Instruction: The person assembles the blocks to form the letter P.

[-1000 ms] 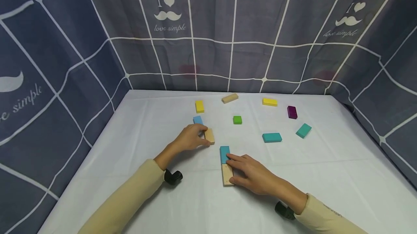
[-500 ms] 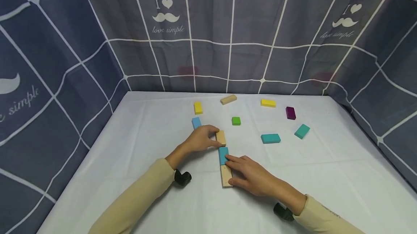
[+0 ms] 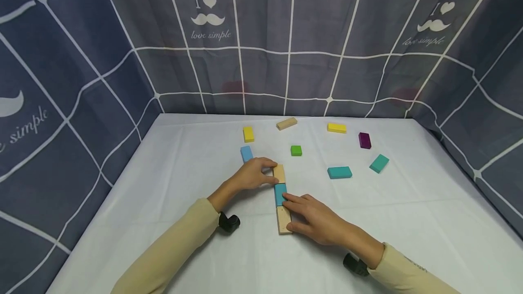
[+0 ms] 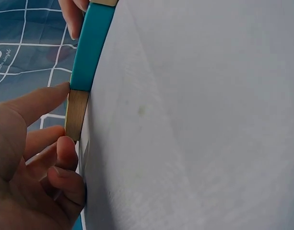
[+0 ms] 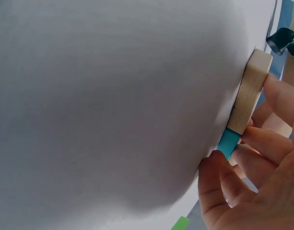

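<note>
Three blocks lie end to end in a row in the head view: a plain wooden block (image 3: 279, 173) at the far end, a blue block (image 3: 280, 194) in the middle and another plain wooden block (image 3: 283, 220) nearest. My left hand (image 3: 254, 174) pinches the far wooden block (image 4: 76, 114) by its ends between thumb and fingers, right against the blue block (image 4: 92, 47). From the right, my right hand (image 3: 316, 219) rests its fingertips on the blue block, while its thumb touches the side of the near wooden block (image 5: 250, 92).
Loose blocks lie farther back on the white cloth (image 3: 196, 148): light blue (image 3: 247, 153), yellow (image 3: 248, 134), plain wood (image 3: 287, 124), green (image 3: 296, 151), another yellow (image 3: 337, 128), purple (image 3: 365, 140) and teal (image 3: 339, 172). A grid-patterned curtain (image 3: 261, 76) surrounds the table.
My left hand has carried the wooden block rightward from beside the light blue one to the far end of the row, closing the gap there. My right hand stays in place.
</note>
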